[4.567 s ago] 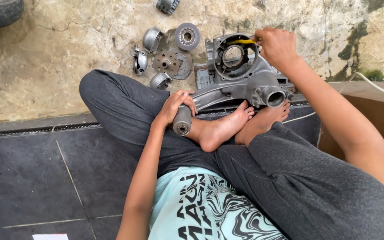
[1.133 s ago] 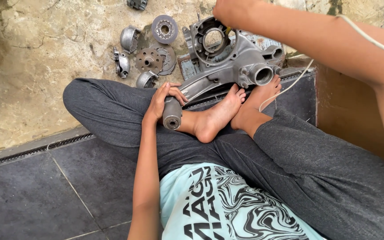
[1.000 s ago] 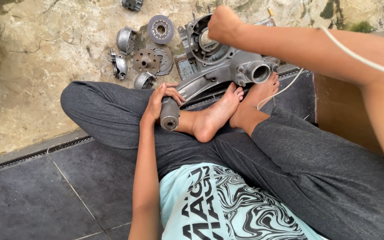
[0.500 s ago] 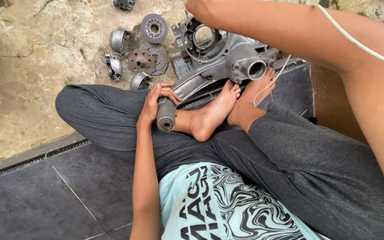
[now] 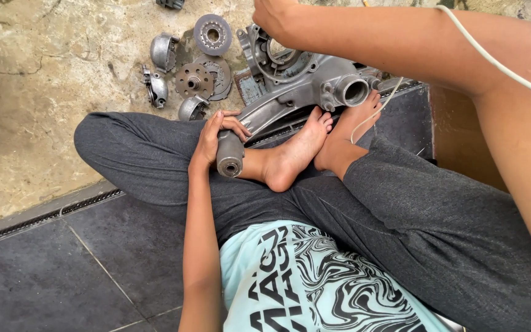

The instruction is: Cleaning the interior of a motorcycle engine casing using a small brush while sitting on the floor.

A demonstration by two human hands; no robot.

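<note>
Cracked concrete floor [image 5: 50, 104] meets dark tiles [image 5: 62, 264] where I sit cross-legged. Engine casing [image 5: 305, 86] lies ahead at twelve o'clock, its arm running back to my feet. Left hand [image 5: 213, 138] is wrapped closed around the casing's cylindrical end [image 5: 230, 157]. Right hand [image 5: 271, 15] rests at the casing's round opening; its grip I cannot tell. Loose metal parts [image 5: 195, 77] lie at eleven o'clock. Judgement: casing is heavy, rigid, possibly oily; hold by the arm and housing rim.

left hand [image 5: 216, 136] gripping (fingers curled), right hand [image 5: 270, 13] outstretched
</note>
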